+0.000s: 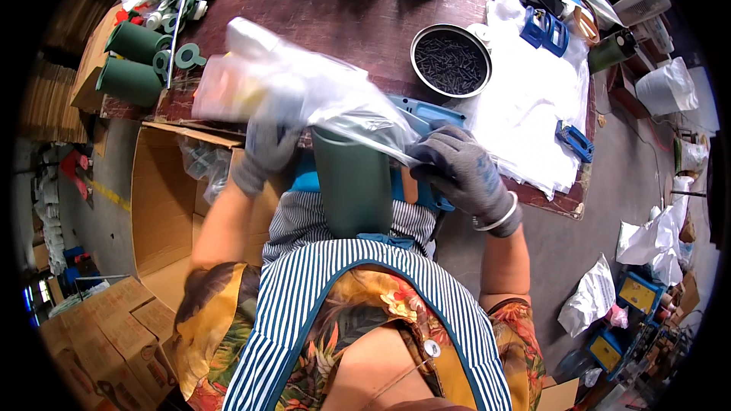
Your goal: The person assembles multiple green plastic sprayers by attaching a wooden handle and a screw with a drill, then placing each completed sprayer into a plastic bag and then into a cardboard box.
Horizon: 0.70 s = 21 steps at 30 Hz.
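A dark green cylindrical container (352, 190) stands in front of my lap at the table's near edge. Over its top lies a clear plastic bag (304, 91), its far left end smeared by motion. My right hand (461, 164), in a grey glove, has its fingers closed on the bag's edge at the container's right. On the left, my gloved left hand (268, 148) is under the bag, beside the container; blur and plastic hide its fingers. Beyond my right hand, a blue plastic piece (430, 110) lies at the table edge.
On the dark red table (320, 7) sit a round tin (451, 61) of small black pieces and a pile of white bags (525, 106) with blue tape dispensers (544, 30). Green containers (133, 80) lie at left. An open cardboard box (164, 198) stands below them.
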Each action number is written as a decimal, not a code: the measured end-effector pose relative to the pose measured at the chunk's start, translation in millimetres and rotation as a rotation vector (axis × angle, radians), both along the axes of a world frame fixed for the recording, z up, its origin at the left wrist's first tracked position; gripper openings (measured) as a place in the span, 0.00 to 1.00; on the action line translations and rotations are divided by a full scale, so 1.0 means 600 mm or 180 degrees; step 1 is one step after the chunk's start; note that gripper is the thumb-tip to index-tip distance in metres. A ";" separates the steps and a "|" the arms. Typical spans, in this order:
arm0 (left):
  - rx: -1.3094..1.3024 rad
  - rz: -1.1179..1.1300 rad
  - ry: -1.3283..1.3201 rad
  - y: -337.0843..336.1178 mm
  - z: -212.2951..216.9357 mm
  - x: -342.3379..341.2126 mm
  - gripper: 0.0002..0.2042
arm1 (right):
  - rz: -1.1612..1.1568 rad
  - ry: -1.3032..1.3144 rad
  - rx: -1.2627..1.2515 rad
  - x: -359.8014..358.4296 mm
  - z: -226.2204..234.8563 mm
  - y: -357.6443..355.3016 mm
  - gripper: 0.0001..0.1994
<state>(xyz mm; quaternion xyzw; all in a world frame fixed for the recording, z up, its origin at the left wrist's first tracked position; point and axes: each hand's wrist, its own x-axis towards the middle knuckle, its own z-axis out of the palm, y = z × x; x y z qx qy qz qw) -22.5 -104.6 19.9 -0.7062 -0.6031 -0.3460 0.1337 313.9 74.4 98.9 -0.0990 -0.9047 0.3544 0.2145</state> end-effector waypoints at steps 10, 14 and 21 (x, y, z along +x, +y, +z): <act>0.0616 0.2160 -0.3150 -0.083 -0.078 0.076 0.09 | -0.0549 0.0137 0.0909 -0.084 -0.102 -0.116 0.17; 0.1554 0.2366 -0.3975 -0.087 -0.133 0.110 0.09 | -0.0795 0.0502 0.0484 -0.128 -0.120 -0.117 0.14; -0.3655 -0.0397 -0.0711 -0.269 0.003 0.156 0.14 | -0.0355 -0.0098 0.0315 -0.009 -0.160 -0.161 0.10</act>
